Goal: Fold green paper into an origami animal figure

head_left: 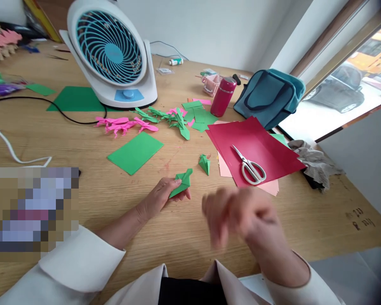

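In my left hand (165, 192) is a folded piece of green paper (184, 181), pinched between thumb and fingers just above the table. My right hand (241, 214) is raised over the table to the right, smeared by motion, so its fingers do not show clearly. Between and beyond the hands lies a small folded green paper piece (205, 164). A stack of green paper (135, 152) rests flat to the left. Finished-looking pink folded figures (123, 125) and green folded figures (179, 123) lie farther back.
White-handled scissors (253, 171) lie on red paper sheets (273, 152) at the right. Behind stand a red flask (224, 96), a teal bag (269, 97) and a white fan (114, 55). A black cable (51, 101) crosses the left. A crumpled grey cloth (317, 163) sits far right.
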Available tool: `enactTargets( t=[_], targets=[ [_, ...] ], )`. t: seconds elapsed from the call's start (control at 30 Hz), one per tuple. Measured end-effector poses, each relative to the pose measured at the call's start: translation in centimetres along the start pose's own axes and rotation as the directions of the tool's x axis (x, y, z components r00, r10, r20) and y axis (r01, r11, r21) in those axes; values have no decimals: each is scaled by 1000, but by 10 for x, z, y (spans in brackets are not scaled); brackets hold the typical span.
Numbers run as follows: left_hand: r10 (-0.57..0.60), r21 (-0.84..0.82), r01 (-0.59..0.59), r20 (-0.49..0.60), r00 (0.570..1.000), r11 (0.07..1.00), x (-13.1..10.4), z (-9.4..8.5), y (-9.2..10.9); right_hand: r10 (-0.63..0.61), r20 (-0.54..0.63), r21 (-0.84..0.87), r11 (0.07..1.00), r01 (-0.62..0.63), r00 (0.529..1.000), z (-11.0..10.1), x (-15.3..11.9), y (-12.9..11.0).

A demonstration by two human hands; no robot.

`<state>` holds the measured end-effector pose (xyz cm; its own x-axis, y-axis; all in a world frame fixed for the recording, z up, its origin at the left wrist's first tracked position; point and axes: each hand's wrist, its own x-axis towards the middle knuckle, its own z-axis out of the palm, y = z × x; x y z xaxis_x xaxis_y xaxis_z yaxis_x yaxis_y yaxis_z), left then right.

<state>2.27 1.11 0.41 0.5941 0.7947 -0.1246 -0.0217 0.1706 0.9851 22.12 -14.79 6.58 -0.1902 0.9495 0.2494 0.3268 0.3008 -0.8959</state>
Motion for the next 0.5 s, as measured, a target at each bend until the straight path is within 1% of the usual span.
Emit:
enactTargets(
  t=[0.03,0.07,0.1,0.13,0.17,0.23,0.33,0.4,0.5],
  targets=[
    [-9,-21,9,8,1000,1000,0,0,1,-18,-62,111,994,25,998,-6,38,14],
    [-28,-52,28,18,999,998,1,0,2,37,-162,191,982,-6,986,-9,71,29],
    [-52,-89,55,38,998,995,1,0,3,66,-214,245,970,-12,975,-11,97,43],
    [-79,-127,87,67,995,988,2,0,3,89,-219,279,960,-24,972,-10,114,55],
    [-106,-164,121,101,989,979,2,0,3,110,-192,302,952,-48,975,-9,123,64],
    [-149,-221,186,174,974,958,2,-1,3,158,-85,336,934,-121,984,-3,123,73],
    [-174,-265,241,250,952,934,3,-1,1,173,50,407,896,-178,984,7,109,71],
    [-155,-281,231,270,950,932,3,-1,0,167,86,455,870,-188,982,11,105,68],
    [-103,-240,181,307,946,954,3,0,-1,162,62,501,848,-171,985,15,107,69]
  ],
)
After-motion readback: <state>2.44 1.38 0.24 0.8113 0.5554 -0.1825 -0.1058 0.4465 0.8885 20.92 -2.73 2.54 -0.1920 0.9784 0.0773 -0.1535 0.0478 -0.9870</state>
